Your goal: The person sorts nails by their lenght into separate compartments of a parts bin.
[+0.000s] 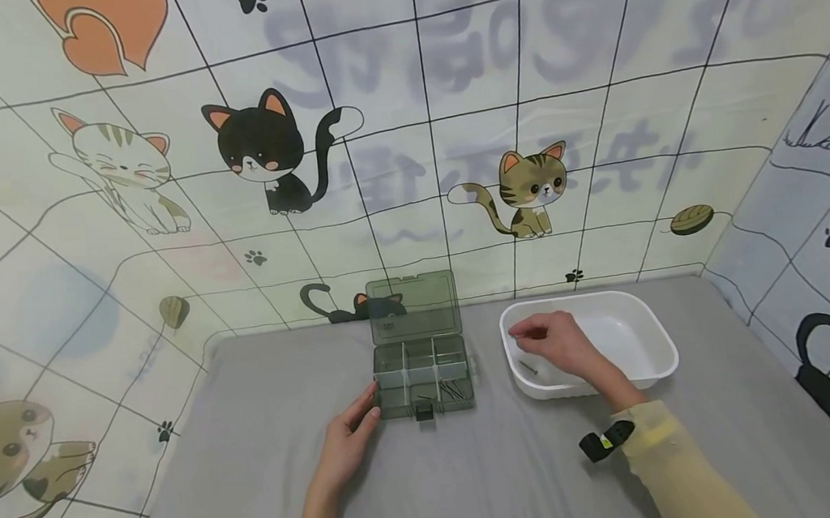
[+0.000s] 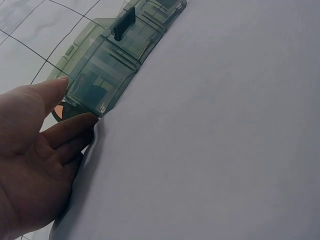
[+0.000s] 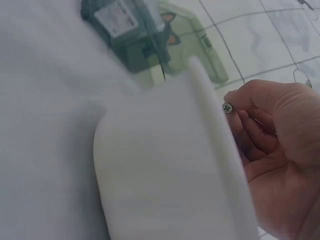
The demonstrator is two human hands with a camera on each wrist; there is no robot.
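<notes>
My right hand (image 1: 555, 343) pinches a screw (image 3: 227, 108) between thumb and index finger; its cross-slotted head shows in the right wrist view. The hand is over the left part of a white tray (image 1: 659, 345), where another screw (image 1: 528, 368) lies. A translucent green compartment box (image 1: 392, 412) stands to the left with its lid (image 1: 414, 308) raised. Several screws (image 1: 453, 389) lie in its front right compartment. My left hand (image 1: 346, 442) touches the box's left side, thumb by the front corner and fingers extended, as the left wrist view (image 2: 45, 150) also shows.
A grey cloth covers the table (image 1: 253, 434). Behind it hangs a white sheet (image 1: 393, 171) with a grid and cartoon cats. A black band with a small device (image 1: 607, 441) sits on the right wrist. The tray's raised wall (image 3: 165, 160) stands between box and right hand.
</notes>
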